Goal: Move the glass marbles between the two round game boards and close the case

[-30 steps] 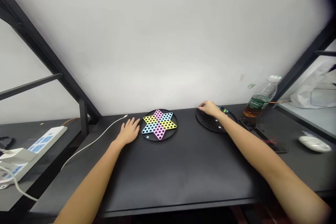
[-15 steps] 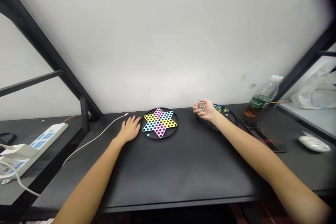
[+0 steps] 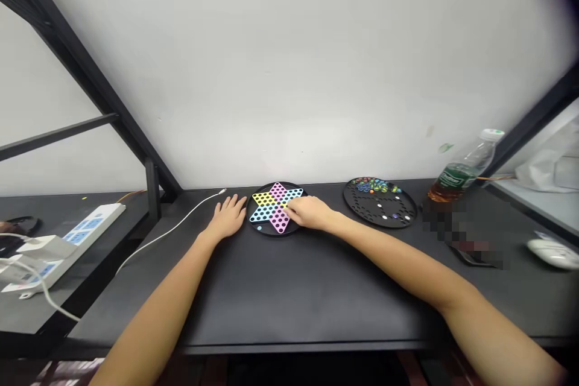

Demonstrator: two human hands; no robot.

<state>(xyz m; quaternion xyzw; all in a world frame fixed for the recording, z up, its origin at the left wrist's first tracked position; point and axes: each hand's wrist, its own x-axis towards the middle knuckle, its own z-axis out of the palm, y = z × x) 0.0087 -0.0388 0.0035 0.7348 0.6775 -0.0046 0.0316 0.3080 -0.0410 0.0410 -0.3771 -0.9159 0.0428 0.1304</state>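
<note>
My left hand (image 3: pixel 228 218) lies flat on the black table, fingers spread, at the left edge of a round black game board. A six-pointed Chinese checkers star (image 3: pixel 271 213) in pink, yellow and blue, full of holes, sits on this board. Over the star's right side is my right hand (image 3: pixel 312 212), closed and palm down; the marbles it carried half a second ago are hidden inside it. Farther right lies a round black tray (image 3: pixel 362 208) with holes, where colored marbles (image 3: pixel 371 184) cluster at the back. A few white ones are scattered toward its front.
A bottle (image 3: pixel 465 169) with a green label stands at the back right, beside a dark, partly blurred object (image 3: pixel 474 253). A white mouse (image 3: pixel 552 253) rests far right. At left are a white power strip (image 3: pixel 76 241) and a white cable (image 3: pixel 174 226).
My right hand has moved left from above the marble tray to the star board, turning from palm up to palm down. The tray is now uncovered. My left hand stays put.
</note>
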